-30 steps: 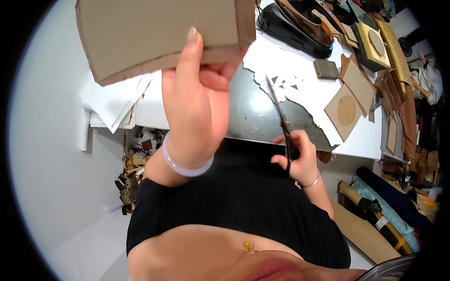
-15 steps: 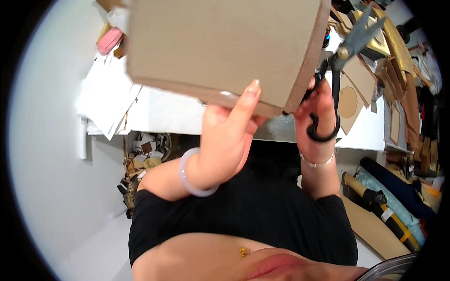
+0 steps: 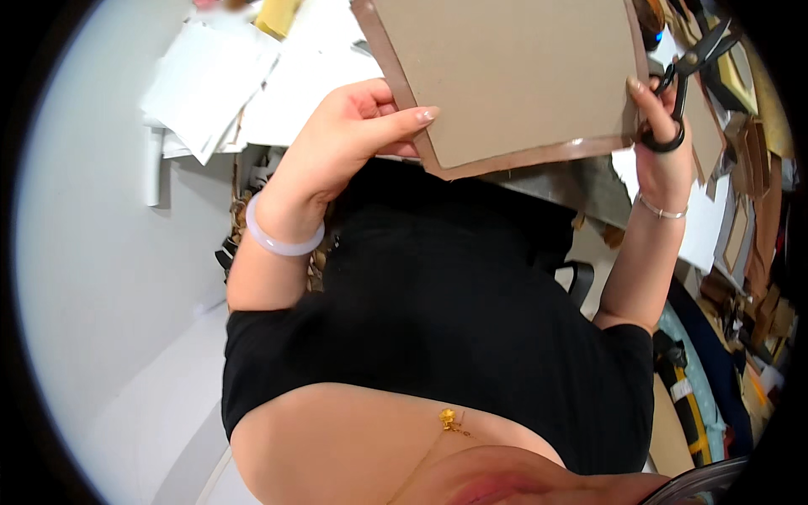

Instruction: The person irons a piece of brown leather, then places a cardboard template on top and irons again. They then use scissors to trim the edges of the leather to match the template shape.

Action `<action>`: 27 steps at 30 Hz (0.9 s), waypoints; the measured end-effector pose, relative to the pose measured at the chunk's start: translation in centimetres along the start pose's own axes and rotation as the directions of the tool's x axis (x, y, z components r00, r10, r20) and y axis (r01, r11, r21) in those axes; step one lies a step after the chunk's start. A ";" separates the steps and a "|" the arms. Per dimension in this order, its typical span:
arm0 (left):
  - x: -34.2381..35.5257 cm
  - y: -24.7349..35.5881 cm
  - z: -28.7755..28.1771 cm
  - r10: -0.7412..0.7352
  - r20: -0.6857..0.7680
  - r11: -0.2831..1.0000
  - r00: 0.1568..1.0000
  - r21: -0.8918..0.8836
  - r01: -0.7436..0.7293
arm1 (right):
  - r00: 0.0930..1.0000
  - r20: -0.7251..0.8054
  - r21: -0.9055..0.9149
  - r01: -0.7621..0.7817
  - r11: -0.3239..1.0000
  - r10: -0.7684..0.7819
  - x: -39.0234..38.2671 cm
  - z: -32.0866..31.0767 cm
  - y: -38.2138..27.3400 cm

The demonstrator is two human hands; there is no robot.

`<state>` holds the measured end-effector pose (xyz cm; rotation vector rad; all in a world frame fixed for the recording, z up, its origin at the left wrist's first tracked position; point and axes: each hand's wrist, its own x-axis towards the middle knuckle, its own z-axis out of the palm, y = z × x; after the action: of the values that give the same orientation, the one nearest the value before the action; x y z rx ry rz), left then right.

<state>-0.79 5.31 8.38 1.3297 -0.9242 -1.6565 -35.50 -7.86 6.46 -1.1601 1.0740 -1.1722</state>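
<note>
A flat beige panel (image 3: 513, 84) with a brown leather-like border is held up in front of me, its near edge slightly tilted. My left hand (image 3: 353, 126) pinches its left border, thumb on top and fingers underneath. At the right edge, my right hand (image 3: 663, 164) grips the panel with the thumb on its face; the fingers behind are mostly hidden. Black-handled scissors (image 3: 692, 61) hang on that same hand by a handle loop, with their blades spread and pointing away to the upper right.
White paper sheets (image 3: 206, 84) lie on the table's left side. A yellow object (image 3: 276, 17) sits beyond them. Brown and tan pieces (image 3: 745, 156) crowd the right side, with fabric rolls (image 3: 703, 362) below them. A pale wall (image 3: 93, 252) stands at the left.
The panel has turned and shifted right. My left hand has gone from its near edge to its left border. My right hand, with the scissors, has moved right and now holds the right edge.
</note>
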 end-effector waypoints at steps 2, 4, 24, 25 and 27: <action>0.2 0.0 1.6 -0.058 0.029 0.997 0.998 0.055 0.056 | 1.000 -0.017 0.009 -0.023 1.000 0.023 0.2 -0.5 0.0; 0.2 -1.0 2.7 -0.088 0.034 0.996 0.996 0.034 0.087 | 0.999 -0.025 0.051 -0.041 0.998 0.043 0.1 -0.6 0.3; 2.3 3.9 4.9 0.548 -0.330 0.635 0.769 -0.434 -0.639 | 0.830 0.556 -0.230 0.101 0.968 0.046 -12.6 6.3 4.3; 2.2 4.2 5.2 0.562 -0.336 0.631 0.756 -0.416 -0.655 | 0.828 0.560 -0.250 0.136 0.959 0.029 -12.4 6.3 4.3; 2.1 4.4 6.0 0.586 -0.339 0.625 0.736 -0.388 -0.677 | 0.833 0.554 -0.268 0.185 0.945 -0.006 -12.4 6.3 3.9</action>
<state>-6.27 1.90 12.62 0.6563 -0.6804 -1.0710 -29.99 5.18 3.43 -1.6919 0.7682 -0.6743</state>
